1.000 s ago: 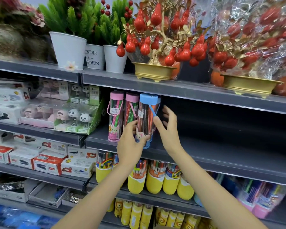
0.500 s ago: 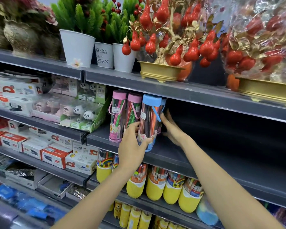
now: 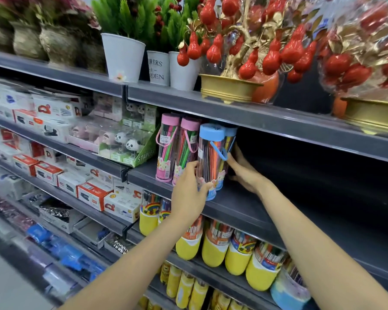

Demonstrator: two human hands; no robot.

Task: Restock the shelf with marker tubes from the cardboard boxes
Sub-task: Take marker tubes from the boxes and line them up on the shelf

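Shelving: I see dark grey metal store shelves (image 3: pixel 278 121) in stepped tiers.
Top tier: white plant pots (image 3: pixel 123 57), gold bowls of red ornament fruit (image 3: pixel 229 88).
Left bay: white and red stapler boxes (image 3: pixel 92 193), panda staplers (image 3: pixel 130 145).
Floor: pale strip (image 3: pixel 7 285) at lower left, too blurred to identify.
Light: bright, even.
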